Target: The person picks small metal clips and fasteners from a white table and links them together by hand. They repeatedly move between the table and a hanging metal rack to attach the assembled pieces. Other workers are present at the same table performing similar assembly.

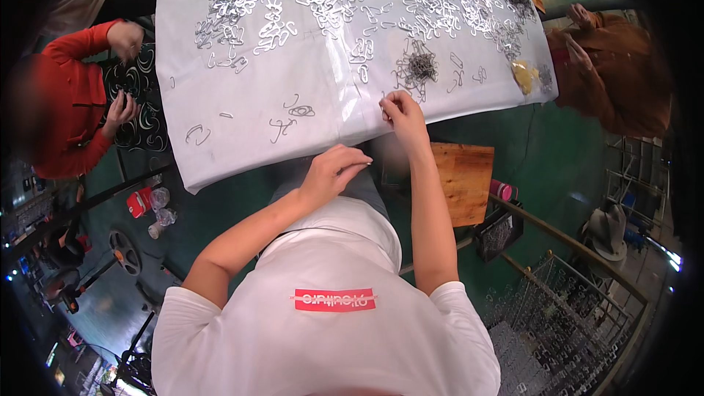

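- At the far left of the frame a person in a red top (70, 106) sits beside the table, both hands up near a dark patterned cloth (139, 103).
- The white table cover (242, 103) fills the upper middle of the frame. Lots of small bent wire hooks (257, 0) lie all over its far part. Only a few loose wire pieces (290, 114) lie on the near part.
- The left hand (334, 170) is in the middle of the frame, just off the near edge of the table. Its fingers are curled in and pinched together. I cannot tell if a little wire is inside.
- The right hand (400, 114) rests at the table edge, a bit to the right. Its fingertips are pinched on something tiny, likely a wire, but it is too small to be sure.
- Just above that hand sits a dark bunch of wire rings (419, 66).
- It looks like much work is left, since so many hooks lie loose.
- A wooden stool (462, 176) stands on the green floor to the right.
- At the far right a person in a brown coat (623, 81) sits by the table corner.
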`<action>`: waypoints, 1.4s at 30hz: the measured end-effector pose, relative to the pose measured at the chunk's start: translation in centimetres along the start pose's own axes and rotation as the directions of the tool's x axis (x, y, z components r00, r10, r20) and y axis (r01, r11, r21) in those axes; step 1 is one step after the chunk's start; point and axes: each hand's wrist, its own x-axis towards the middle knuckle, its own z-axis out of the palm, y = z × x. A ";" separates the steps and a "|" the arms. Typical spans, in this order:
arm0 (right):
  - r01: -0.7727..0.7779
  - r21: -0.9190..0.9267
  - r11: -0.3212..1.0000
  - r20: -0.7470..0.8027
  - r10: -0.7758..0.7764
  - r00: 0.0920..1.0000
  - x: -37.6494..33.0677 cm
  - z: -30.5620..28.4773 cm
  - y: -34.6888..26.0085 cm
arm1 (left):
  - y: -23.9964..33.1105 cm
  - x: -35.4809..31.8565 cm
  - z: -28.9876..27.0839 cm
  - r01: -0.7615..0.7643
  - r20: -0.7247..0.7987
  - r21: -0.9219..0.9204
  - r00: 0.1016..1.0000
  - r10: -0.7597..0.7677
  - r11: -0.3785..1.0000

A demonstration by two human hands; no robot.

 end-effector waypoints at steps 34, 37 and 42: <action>0.373 0.068 0.925 -0.511 -0.289 0.810 -14.3 2.3 1.2 | -13.1 15.4 -1.7 -0.211 0.001 0.668 0.959 0.283 0.714; 0.374 0.077 0.924 -0.512 -0.285 0.810 -13.9 2.2 1.3 | -13.9 16.6 -2.1 -0.281 0.113 0.750 0.946 0.303 0.599; 0.349 0.068 0.935 -0.513 -0.268 0.816 -13.4 2.2 1.2 | -12.2 16.7 -2.8 -0.187 0.015 0.780 0.960 0.281 0.597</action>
